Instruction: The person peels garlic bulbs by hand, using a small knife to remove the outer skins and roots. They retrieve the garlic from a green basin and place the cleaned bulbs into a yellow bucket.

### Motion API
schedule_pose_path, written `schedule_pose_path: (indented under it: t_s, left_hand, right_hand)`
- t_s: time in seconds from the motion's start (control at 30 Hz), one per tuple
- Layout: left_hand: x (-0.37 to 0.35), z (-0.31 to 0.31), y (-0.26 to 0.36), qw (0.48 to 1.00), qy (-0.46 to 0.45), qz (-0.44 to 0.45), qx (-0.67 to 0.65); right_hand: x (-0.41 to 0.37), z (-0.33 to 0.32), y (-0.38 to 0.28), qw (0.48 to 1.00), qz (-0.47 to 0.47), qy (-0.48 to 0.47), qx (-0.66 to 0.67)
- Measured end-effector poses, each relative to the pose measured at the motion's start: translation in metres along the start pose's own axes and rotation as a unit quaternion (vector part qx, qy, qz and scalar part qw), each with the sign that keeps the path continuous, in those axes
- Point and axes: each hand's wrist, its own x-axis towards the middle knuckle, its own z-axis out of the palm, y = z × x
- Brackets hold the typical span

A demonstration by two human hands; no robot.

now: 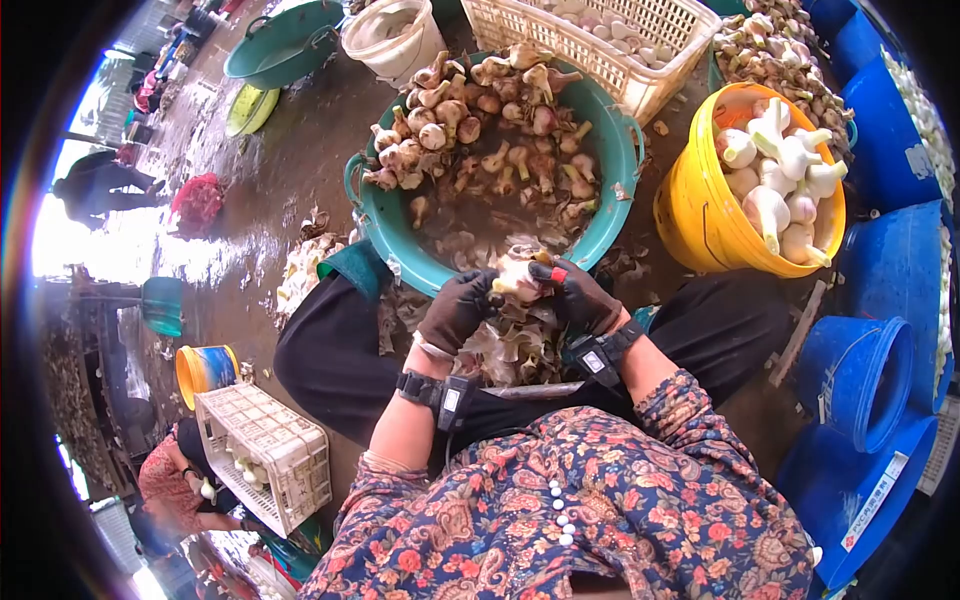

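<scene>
Both hands wear dark gloves and meet over the near rim of a green tub [622,215]. My left hand [458,312] has its fingers closed on the left side of a garlic bulb [520,277]. On the bulb's right side, my right hand [585,297] grips it too, with a red mark on one fingertip. Loose, pale skin hangs from the bulb. Unpeeled garlic bulbs [440,115] with brownish skins are heaped along the far and left sides of the tub. Below the hands, between the legs, lies a pile of garlic skins [512,350].
A yellow bucket [690,200] of white garlic stands at the right, with blue barrels [890,275] beyond. A cream crate [650,85] and a white bucket [395,45] stand behind the tub. At lower left, another person [175,480] sits beside a crate [265,455].
</scene>
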Motion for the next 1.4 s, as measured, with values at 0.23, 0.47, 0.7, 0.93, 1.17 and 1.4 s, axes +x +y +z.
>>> schedule_pose_path:
  t_s: [0.23,0.47,0.7,0.93,1.17,1.4]
  left_hand:
    - [-0.004,0.0,-0.006,0.981,0.031,0.188,0.037]
    - [-0.015,0.009,0.006,0.991,0.078,0.106,-0.008]
    - [-0.041,0.018,0.008,0.947,0.011,0.21,0.242]
    - [-0.049,0.009,0.004,0.817,-0.079,0.085,0.565]
    - [-0.033,-0.028,-0.023,0.698,-0.122,0.014,0.705]
    - [-0.026,0.01,0.011,0.813,0.11,0.234,0.523]
  right_hand:
    - [-0.003,0.016,-0.002,0.751,-0.364,0.094,-0.544]
    - [0.021,0.001,0.032,0.921,-0.249,0.162,-0.25]
    - [0.022,-0.012,0.02,0.95,-0.15,0.273,-0.035]
    - [-0.001,0.004,-0.021,0.974,-0.132,0.148,0.108]
    - [0.007,-0.022,-0.007,0.948,-0.08,0.236,0.197]
    - [0.023,-0.045,0.028,0.925,-0.259,0.21,-0.182]
